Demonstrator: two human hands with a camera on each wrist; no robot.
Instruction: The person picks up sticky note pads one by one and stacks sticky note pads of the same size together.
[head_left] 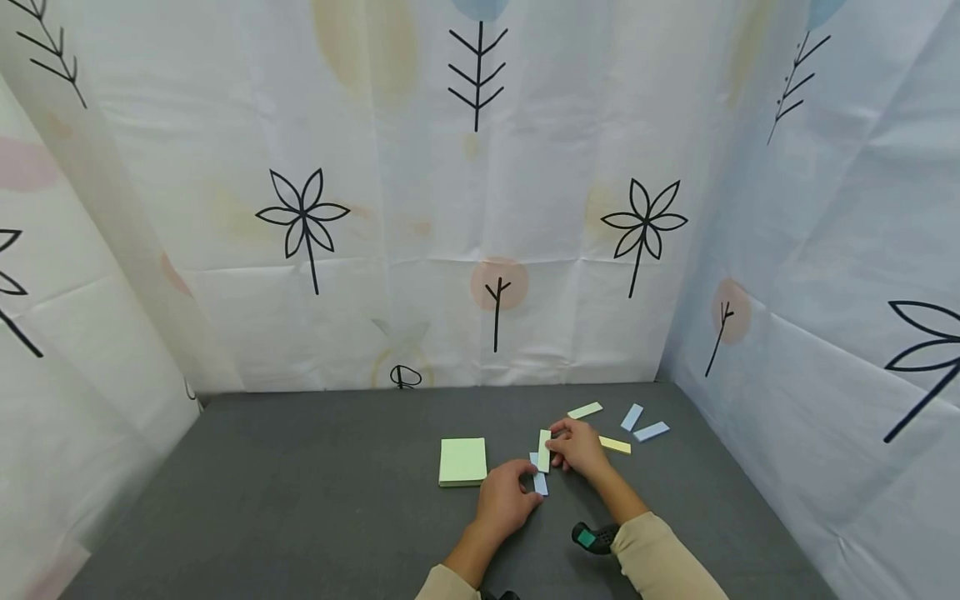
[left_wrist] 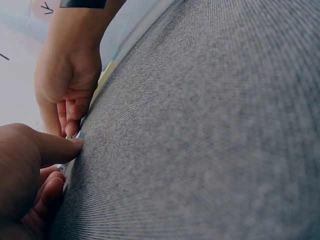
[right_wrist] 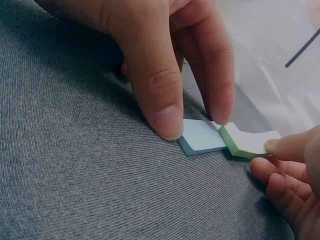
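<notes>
Two narrow sticky note pads lie end against end in front of me. My left hand [head_left: 504, 498] holds the blue sticky note pad [right_wrist: 202, 135] on the dark cloth, thumb at one end and a fingertip near the other. With thumb and finger, my right hand [head_left: 577, 446] pinches the pale green sticky note pad [right_wrist: 252, 142]. That green pad bows upward at its ends and meets the blue pad's far end, overlapping it in the head view. In the left wrist view, the two hands nearly hide both pads.
A large square green sticky note pad [head_left: 462, 461] sits left of my hands. Beyond my right hand lie another narrow green pad [head_left: 585, 411], two blue ones [head_left: 632, 417] and a yellow one [head_left: 615, 446]. Patterned white curtains [head_left: 420, 333] border the grey table [head_left: 300, 492].
</notes>
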